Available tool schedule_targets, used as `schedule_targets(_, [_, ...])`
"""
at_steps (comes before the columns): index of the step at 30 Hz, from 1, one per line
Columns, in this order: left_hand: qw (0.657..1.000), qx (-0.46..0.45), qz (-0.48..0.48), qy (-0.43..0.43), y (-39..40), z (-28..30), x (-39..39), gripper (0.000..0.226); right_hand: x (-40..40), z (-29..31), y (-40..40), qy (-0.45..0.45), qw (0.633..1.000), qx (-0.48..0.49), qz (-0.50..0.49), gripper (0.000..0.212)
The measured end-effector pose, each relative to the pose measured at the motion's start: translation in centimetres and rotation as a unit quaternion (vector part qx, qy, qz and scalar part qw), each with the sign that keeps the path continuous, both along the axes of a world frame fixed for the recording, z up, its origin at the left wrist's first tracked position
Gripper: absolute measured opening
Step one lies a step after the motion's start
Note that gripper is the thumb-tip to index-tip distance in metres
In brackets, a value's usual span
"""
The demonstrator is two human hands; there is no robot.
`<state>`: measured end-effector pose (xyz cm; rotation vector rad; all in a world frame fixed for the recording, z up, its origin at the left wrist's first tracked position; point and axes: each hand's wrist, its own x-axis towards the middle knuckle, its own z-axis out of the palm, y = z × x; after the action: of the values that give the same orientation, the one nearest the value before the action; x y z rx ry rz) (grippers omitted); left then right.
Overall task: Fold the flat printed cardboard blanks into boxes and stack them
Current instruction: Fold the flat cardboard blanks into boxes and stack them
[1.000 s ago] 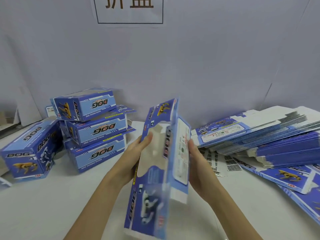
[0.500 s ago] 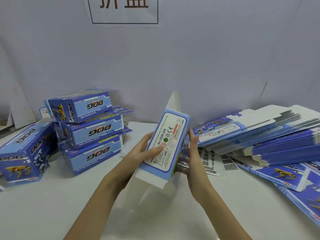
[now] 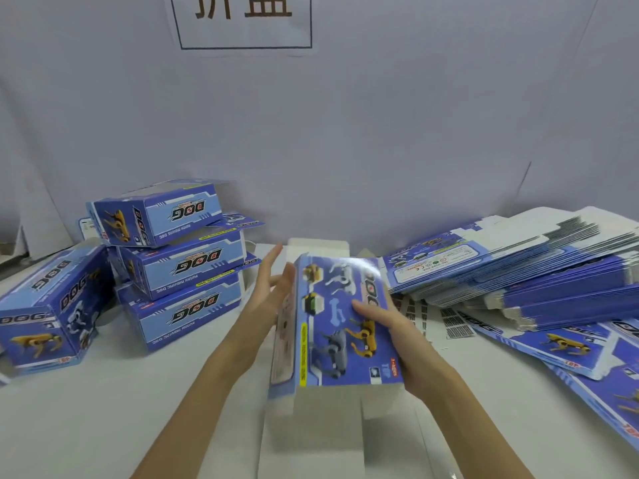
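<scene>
Half-formed box [image 3: 340,323] up off the white table [image 3: 103,426], mid-frame, printed dog panel facing up, white end flaps hanging open at the near end. Right hand [image 3: 397,340] cupped along the box's right edge, thumb laid flat over the printed face, other fingers hidden beneath. Left hand [image 3: 273,295] against the box's left side panel, fingers straight and spread, not curled round anything. Stack of folded boxes [image 3: 179,264] to the left; pile of flat blanks [image 3: 518,271] to the right.
</scene>
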<state>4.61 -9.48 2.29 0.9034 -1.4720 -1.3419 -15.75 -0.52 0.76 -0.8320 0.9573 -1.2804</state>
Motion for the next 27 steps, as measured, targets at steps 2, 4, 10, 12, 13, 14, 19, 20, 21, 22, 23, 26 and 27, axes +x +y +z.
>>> schedule_targets(2, [1.000, -0.013, -0.024, -0.007, -0.2, -0.2, 0.4, 0.085, 0.6, 0.2, -0.5, 0.032, 0.999, -0.010, 0.028, 0.054])
schedule_targets(4, [1.000, -0.019, -0.022, -0.002, -0.1, -0.7, 0.6, 0.063, 1.2, 0.4, -0.9, 0.072, 0.995, -0.064, -0.009, 0.046])
schedule_targets(10, [0.997, 0.031, -0.049, 0.050, 0.2, -1.2, -0.2, 0.035, 1.7, 0.2, -1.1, 0.014, 0.987, -0.113, -0.117, 0.050])
schedule_targets(12, [0.995, 0.040, -0.071, 0.064, 0.1, -1.3, -0.4, 0.043, 1.4, -0.1, -1.2, 0.018, 0.982, -0.121, -0.146, 0.051])
schedule_targets(13, [0.994, 0.039, -0.077, 0.069, 0.0, -1.4, -0.4, 0.047, 1.2, -0.1, -1.1, 0.029, 0.980, -0.119, -0.156, 0.051])
schedule_targets(14, [0.993, 0.040, -0.078, 0.073, 0.0, -1.5, -0.5, 0.048, 1.1, 0.0, -1.2, 0.045, 0.978, -0.117, -0.165, 0.051])
schedule_targets(19, [0.995, 0.017, -0.081, 0.060, -0.1, -1.7, -0.8, 0.038, 0.9, -0.5, -1.2, 0.080, 0.967, -0.161, -0.178, 0.054])
schedule_targets(20, [0.997, 0.004, -0.057, 0.059, -0.2, -1.5, -0.9, 0.033, 0.9, -0.5, -1.3, 0.086, 0.969, -0.167, -0.162, 0.054])
schedule_targets(21, [0.998, -0.015, -0.021, 0.057, -0.5, -1.3, -1.1, 0.038, 0.9, -0.4, -1.2, 0.099, 0.971, -0.167, -0.142, 0.046])
schedule_targets(22, [0.998, -0.034, 0.004, 0.053, -0.6, -1.1, -1.3, 0.049, 0.9, -0.2, -1.1, 0.111, 0.972, -0.162, -0.128, 0.036])
schedule_targets(23, [0.998, -0.046, 0.005, 0.042, -0.6, -1.0, -1.2, 0.057, 1.0, -0.1, -0.9, 0.116, 0.973, -0.155, -0.123, 0.029])
schedule_targets(26, [0.997, -0.067, -0.024, -0.040, 0.2, -0.6, -0.8, 0.057, 1.3, -0.3, -1.1, 0.104, 0.968, -0.157, -0.168, 0.016])
schedule_targets(27, [0.993, -0.084, -0.031, -0.075, 0.6, -0.5, -0.3, 0.057, 1.3, -0.5, -1.2, 0.095, 0.959, -0.170, -0.208, 0.011])
